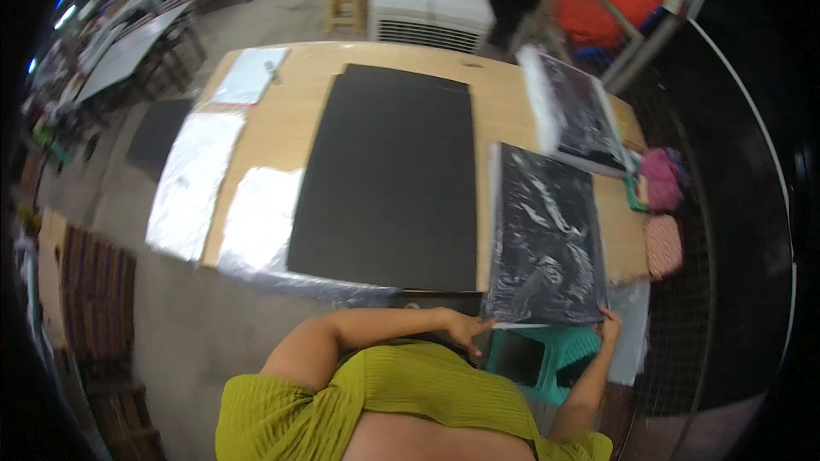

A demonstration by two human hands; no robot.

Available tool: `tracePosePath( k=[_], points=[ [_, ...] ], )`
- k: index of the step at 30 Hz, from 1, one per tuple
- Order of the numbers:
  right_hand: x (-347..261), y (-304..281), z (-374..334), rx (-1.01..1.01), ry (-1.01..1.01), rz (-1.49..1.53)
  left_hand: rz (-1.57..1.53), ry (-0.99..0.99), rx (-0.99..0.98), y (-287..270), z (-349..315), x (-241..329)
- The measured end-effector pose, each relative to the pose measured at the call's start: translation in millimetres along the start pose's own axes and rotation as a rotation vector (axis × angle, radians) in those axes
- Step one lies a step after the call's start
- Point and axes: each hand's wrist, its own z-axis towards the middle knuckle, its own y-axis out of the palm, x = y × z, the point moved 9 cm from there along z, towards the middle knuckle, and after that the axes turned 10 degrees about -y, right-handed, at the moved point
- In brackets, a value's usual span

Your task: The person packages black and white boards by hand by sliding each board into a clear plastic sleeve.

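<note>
A black sheet stack in clear plastic wrap [547,235] lies on the right part of the table, its near edge at the table's front. My left hand [465,329] is at the near left corner of this pack, thumb and fingers closed at its edge. At the near right corner, my right hand [609,324] grips the plastic between thumb and fingers. The undersides of both grips are hidden. Left of the pack, large black sheets [393,179] lie flat, slightly offset from one another at the far end.
Another plastic-wrapped black pack [581,111] lies at the far right, near pink cloth [659,179]. Shiny clear plastic [260,218] and a silvery-white pack [195,183] cover the left side of the wooden table [299,60]. A green stool [555,350] stands below my hands.
</note>
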Motion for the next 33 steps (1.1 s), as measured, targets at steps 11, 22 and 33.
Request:
tracePosePath(
  k=[11,22,33],
  points=[
    [-239,130,-6,0.304,-0.760,-0.170,-0.226,-0.949,1.838,-213,-519,-207],
    [-672,408,-214,-0.692,-1.170,0.378,-0.003,-0.657,1.641,-290,-566,-232],
    [-705,551,-273,-0.686,-1.063,0.522,-0.591,-0.573,1.480,-285,-582,-173]
  ],
)
